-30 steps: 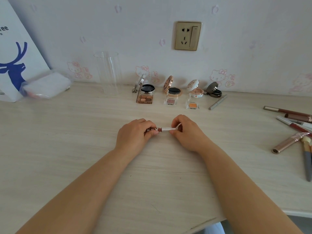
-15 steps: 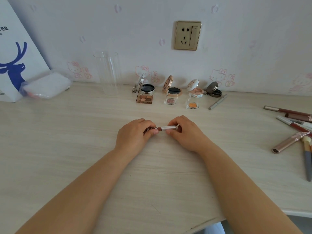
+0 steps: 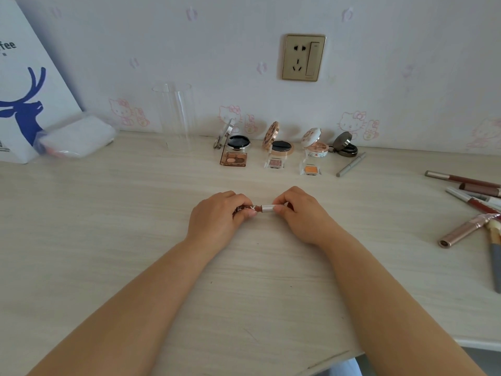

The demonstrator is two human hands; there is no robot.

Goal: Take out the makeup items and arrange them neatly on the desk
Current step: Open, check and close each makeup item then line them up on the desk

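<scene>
Left hand: at frame centre, fingers curled round the patterned brown end of a small lipstick tube.
Right hand: just right of it, fingertips pinching the tube's white-silver end.
Lipstick tube: lying level between the two hands, low over the desk; whether it touches the wood cannot be told.
Change: over the last second the right hand's fingertips have crept inward along the silver end and the visible span has shortened. That reads as the cap being pushed home or twisted, not a move to a new spot.
Meaning: the tube is probably close to being set down.
Arranged row: open compacts and small eyeshadow pots lined up upper centre, under the wall socket.
Loose pile: lip pencils and brushes strewn at the right edge, not yet ordered.
Upper left: a clear acrylic holder and a white pouch.
</scene>
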